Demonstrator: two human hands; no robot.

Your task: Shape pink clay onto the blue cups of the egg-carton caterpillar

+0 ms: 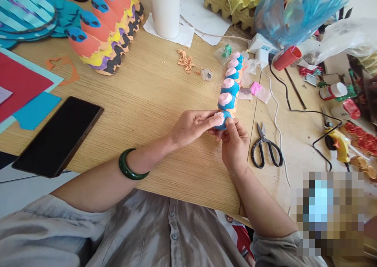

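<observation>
A strip of egg carton (230,87), its row of bumps covered in blue with pink tops and orange along the side, lies lengthwise on the table and points away from me. My left hand (193,127) holds its near end, the thumb pressing on the pink top of the nearest bump. From the other side my right hand (235,143) grips the same bump, its thumb on the blue part and its fingers curled beneath. The underside of that end is hidden by my fingers.
Black-handled scissors (266,147) lie right of my right hand. A phone (59,135) rests at left. A larger painted egg carton (106,27) stands behind it. Orange scraps (185,61), a power strip (263,47), cables and a yellow glue gun (338,143) are farther off.
</observation>
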